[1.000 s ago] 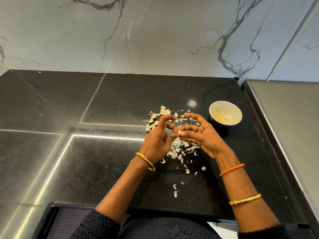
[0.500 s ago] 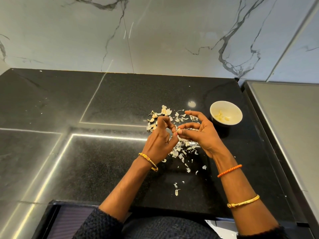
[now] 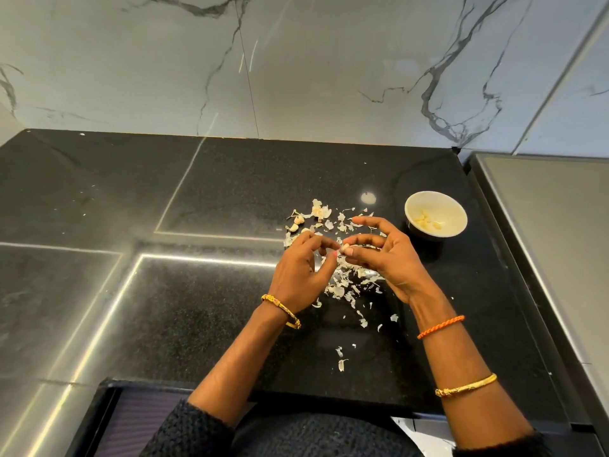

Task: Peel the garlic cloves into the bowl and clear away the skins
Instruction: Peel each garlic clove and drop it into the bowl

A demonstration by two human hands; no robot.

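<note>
My right hand pinches a small pale garlic clove between thumb and forefinger above the black counter. My left hand meets it from the left, its fingertips touching the clove. A heap of papery garlic skins lies under and in front of both hands, with more scraps trailing toward me. Two or three unpeeled cloves rest at the far left of the heap. To the right stands a small white bowl holding several peeled cloves.
The black stone counter stretches far to the left, backed by a marble wall. A grey steel surface borders the counter on the right. The counter's front edge runs just before my sleeves.
My left fingers have uncurled slightly and slid along the clove. Both hands stay at the same spot over the skins.
</note>
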